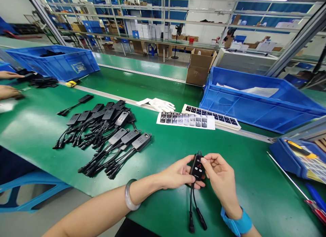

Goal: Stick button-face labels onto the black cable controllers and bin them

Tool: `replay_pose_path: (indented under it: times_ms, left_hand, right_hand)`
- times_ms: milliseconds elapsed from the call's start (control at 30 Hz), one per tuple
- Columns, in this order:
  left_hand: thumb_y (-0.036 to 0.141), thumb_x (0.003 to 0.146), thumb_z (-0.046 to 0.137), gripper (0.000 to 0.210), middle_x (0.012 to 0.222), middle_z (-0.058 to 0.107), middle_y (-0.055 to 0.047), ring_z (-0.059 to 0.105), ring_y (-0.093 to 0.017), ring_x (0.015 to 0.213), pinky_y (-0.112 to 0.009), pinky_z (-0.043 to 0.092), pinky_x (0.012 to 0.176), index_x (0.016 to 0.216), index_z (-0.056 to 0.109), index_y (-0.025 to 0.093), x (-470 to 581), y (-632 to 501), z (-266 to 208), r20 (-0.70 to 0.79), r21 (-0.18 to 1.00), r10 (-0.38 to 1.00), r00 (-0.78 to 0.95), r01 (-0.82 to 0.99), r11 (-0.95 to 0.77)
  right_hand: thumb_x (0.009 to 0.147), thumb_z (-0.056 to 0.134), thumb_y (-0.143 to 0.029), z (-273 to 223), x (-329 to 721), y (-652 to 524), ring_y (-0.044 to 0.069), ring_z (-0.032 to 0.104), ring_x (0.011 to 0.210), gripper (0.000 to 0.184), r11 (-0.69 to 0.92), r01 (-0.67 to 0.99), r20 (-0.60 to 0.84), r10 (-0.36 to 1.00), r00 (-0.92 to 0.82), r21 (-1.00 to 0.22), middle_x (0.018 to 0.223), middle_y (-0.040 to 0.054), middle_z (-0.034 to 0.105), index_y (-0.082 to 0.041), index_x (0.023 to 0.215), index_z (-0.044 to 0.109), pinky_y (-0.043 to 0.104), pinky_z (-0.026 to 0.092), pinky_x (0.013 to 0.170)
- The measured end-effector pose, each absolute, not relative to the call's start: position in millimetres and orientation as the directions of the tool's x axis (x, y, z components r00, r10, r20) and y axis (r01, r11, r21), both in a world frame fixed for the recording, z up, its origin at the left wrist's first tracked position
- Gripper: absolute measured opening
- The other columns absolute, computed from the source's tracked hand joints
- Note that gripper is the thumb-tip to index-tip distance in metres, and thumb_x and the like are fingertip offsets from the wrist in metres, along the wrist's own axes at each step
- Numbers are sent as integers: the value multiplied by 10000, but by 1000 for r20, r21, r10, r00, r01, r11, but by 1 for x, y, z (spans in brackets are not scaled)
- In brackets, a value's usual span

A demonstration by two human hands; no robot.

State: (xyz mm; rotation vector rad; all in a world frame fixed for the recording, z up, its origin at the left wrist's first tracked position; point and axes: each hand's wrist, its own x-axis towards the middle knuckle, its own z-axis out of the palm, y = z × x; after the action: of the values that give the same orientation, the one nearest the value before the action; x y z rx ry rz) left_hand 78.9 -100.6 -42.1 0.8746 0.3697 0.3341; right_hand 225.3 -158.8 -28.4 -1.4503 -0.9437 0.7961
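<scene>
My left hand holds a small black controller near the front edge of the bench. Its face bears red marks and two pale buttons, and a hanging loop tops it. Two black cables with plugs dangle from its lower end. My right hand has its thumb and fingers closed at the controller's upper right edge, the thumb on its face. To the left lies a pile of similar grey-black controllers with cables. A sheet of printed labels lies beyond my hands, beside a stack of label sheets.
A white glove lies by the metal strip. Blue bins stand at the left and right. A small blue tray and a long metal rod are at the right. A co-worker's hands are at the far left.
</scene>
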Motion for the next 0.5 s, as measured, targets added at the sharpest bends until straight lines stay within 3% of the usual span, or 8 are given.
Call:
replay_pose_path:
  times_ms: [500]
  left_hand:
    - [199, 771, 682, 634, 881, 649, -53, 681, -199, 856, -305, 512, 766, 1318, 362, 213, 79, -102, -44, -156, 856, 436, 886, -99, 508]
  right_hand:
    - [734, 700, -372, -30, 225, -157, 77, 453, 464, 224, -4, 126, 58, 873, 484, -992, 586, -30, 534, -174, 757, 598, 176, 397, 401]
